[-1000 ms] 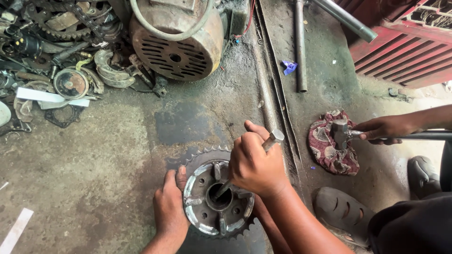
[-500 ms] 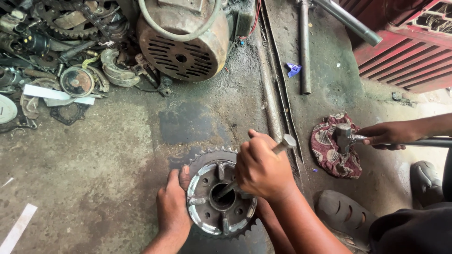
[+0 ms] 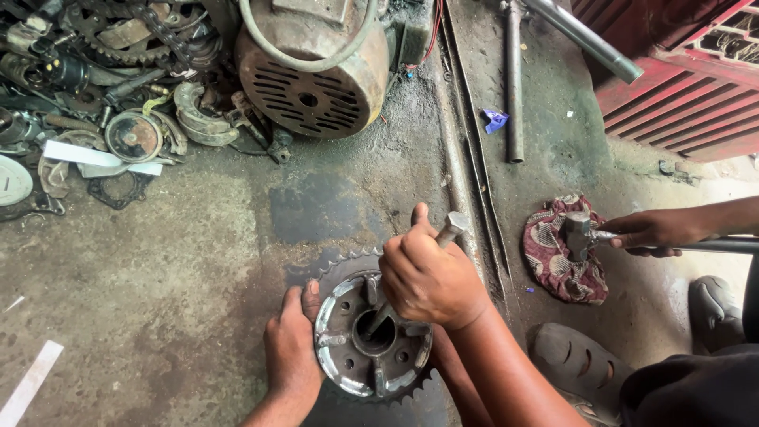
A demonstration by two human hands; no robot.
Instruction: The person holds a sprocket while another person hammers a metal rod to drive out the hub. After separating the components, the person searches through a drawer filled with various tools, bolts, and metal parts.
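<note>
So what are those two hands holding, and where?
Right hand grips a metal rod around its upper shaft; left hand steadies the sprocket hub at its left rim.

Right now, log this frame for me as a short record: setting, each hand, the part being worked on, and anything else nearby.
Setting: oily concrete workshop floor
Left hand: flat on the rim of the sprocket hub, steadying it
Right hand: fist closed round a metal punch, tip down in the hub's centre hole
Other person's hand: gripping a hammer over a patterned cloth
Nearby: electric motor, pile of scrap parts, steel pipe, red shutter
</note>
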